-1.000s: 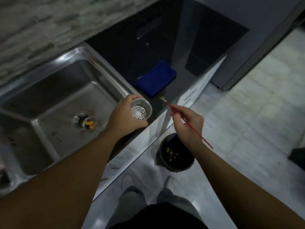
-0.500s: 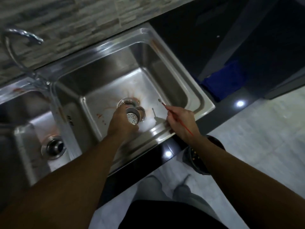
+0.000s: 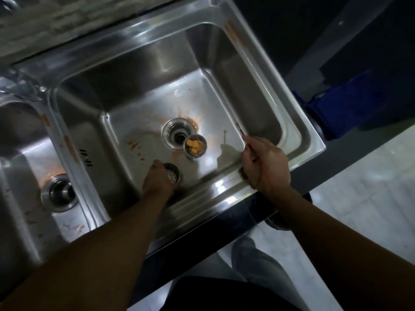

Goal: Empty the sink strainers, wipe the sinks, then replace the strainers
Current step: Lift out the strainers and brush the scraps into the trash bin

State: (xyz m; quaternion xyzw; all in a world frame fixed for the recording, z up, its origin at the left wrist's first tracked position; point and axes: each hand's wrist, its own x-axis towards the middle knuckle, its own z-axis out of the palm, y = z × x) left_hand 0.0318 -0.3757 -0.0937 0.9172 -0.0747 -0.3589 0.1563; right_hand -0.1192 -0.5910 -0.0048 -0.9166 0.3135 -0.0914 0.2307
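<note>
Head view, straight down into the right sink (image 3: 143, 70). Left hand (image 3: 156, 179) low near the front wall, fingers curled round the empty strainer (image 3: 172, 176), perforated base showing; on the sink floor or just above it, cannot tell which. Right hand (image 3: 265, 168) over the front right corner of the rim, closed in a pinch on a thin red stick (image 3: 243, 136), long axis running away from the hand toward the far left, tip over the sink floor. Between the hands, the full strainer (image 3: 195, 146): upright, mouth up, yellow scraps inside, on the sink floor against the near-right edge of the open drain (image 3: 178, 134). Round, so no long axis to line up with. From the left hand, farther back and to the right; nearer to that hand than to the right one, though both occupied, so probably one thing to put down before reaching. Orange smears around the drain and on the floor, wiping not yet done. Left sink (image 3: 20, 135) partly in frame. Blue cloth (image 3: 350, 108) on the dark counter to the right, well apart. Dark rim under the right forearm, probably a bin (image 3: 276, 223). No brand, label or readable writing anywhere.
</note>
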